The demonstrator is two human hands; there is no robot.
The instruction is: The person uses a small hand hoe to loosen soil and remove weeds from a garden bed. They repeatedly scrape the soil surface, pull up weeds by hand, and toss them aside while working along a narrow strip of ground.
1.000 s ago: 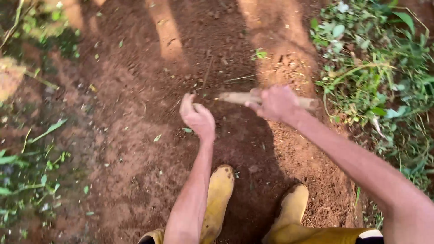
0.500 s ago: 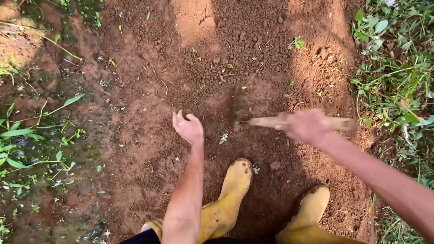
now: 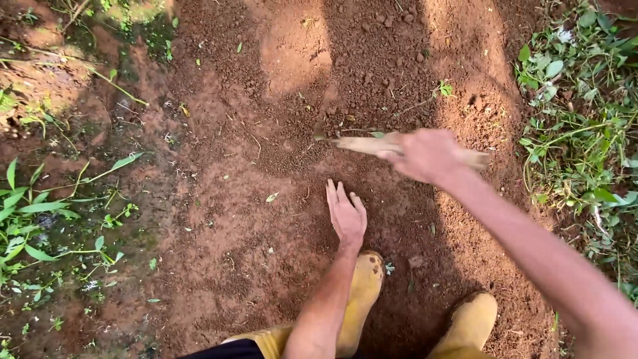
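While right hand (image 3: 428, 155) grips rough wooden stick (image 3: 364, 144), left hand (image 3: 346, 214) fingers flat, extended over crumbly red soil (image 3: 266, 219).

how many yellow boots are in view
2. The left boot stands on the red soil just below the left hand; the right boot is at the bottom edge, under the right forearm, partly cut off.

Bare reddish-brown soil ground (image 3: 266, 252), loose and crumbly, partly shaded. Small clods (image 3: 392, 50), scattered leaves (image 3: 272, 197), weeds (image 3: 578, 133) along both edges.
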